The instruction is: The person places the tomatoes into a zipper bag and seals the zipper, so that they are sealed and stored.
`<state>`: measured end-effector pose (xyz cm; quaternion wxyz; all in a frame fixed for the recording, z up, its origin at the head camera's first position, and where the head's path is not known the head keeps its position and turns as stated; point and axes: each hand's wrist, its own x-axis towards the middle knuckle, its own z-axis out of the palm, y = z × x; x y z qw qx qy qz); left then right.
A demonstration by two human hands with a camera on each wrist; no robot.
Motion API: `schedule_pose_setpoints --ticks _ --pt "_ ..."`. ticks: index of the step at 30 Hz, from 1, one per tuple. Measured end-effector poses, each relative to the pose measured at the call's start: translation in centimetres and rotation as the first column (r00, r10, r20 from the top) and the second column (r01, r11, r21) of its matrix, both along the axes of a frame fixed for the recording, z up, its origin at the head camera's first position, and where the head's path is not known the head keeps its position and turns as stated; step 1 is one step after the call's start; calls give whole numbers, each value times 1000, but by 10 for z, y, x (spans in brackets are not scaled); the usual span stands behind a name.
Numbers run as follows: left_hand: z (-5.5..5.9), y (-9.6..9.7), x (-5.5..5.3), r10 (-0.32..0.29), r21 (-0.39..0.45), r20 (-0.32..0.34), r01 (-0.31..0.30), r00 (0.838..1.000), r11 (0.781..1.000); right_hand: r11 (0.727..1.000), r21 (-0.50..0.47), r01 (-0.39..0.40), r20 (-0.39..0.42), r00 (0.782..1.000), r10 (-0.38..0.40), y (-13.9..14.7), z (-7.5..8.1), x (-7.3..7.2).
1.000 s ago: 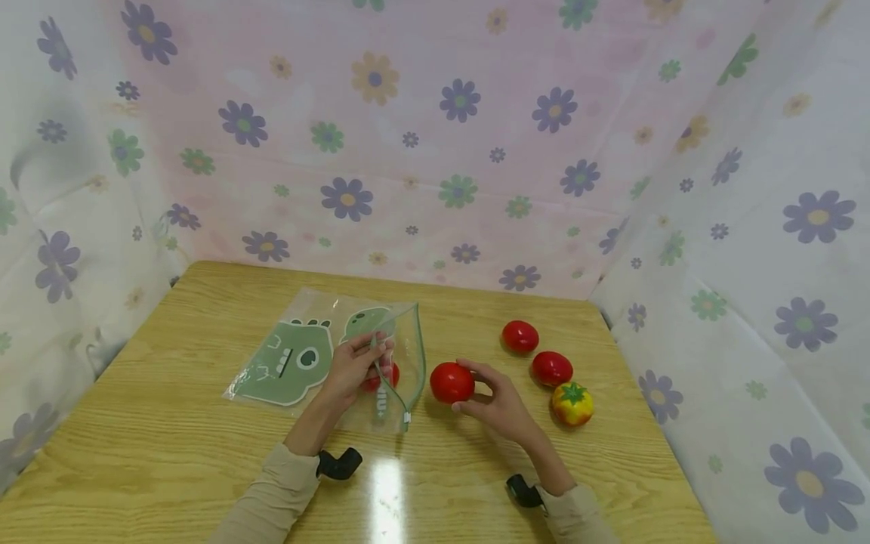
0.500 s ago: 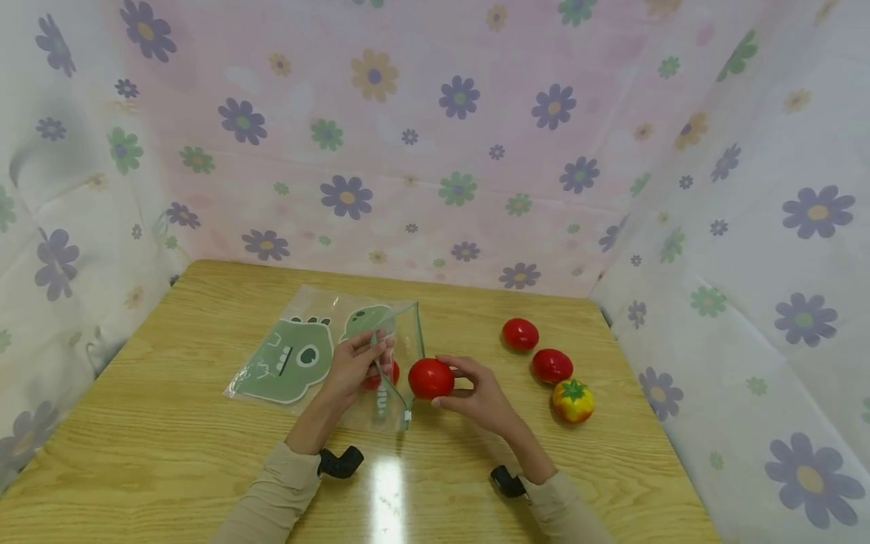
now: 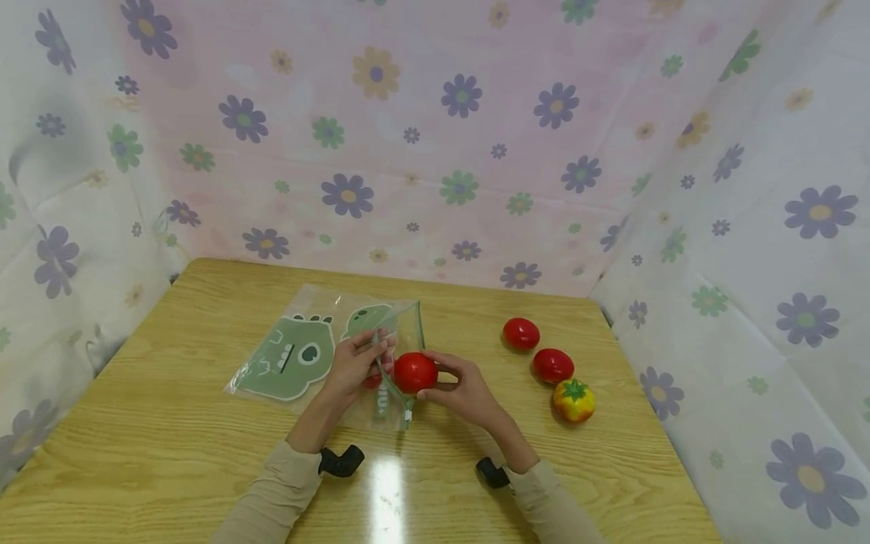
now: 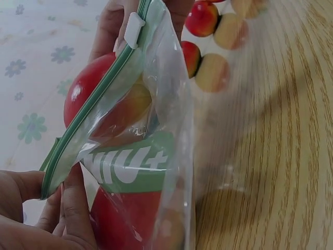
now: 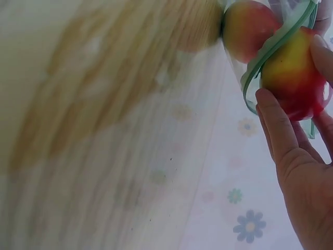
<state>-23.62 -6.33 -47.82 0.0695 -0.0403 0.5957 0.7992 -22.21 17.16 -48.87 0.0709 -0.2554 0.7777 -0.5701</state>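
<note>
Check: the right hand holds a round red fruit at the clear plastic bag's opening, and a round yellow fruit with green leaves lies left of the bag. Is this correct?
Not quite: the yellow fruit with green leaves lies right of the clear plastic bag, as the head view shows.

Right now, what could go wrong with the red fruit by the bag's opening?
The smooth, round red fruit might slip from the right grip. It could also snag on the green edge of the bag, right beside it. The left grip holds that edge; if it let go, the bag might sag shut.
</note>
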Motion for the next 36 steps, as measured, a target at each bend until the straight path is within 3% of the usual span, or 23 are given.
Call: schedule_pose_setpoints --ticks 7,18,36 --pt "0 5 -2 14 26 -14 -13 1000 1000 1000 -1 1 -7 1000 -1 0 3 -2" --pt "3 11 -4 19 -18 -10 -19 1000 1000 1000 -12 7 17 1000 -6 -1 2 -4" --pt "2 13 -4 11 -22 2 -11 1000 1000 1000 20 11 18 1000 -11 -6 0 -8"
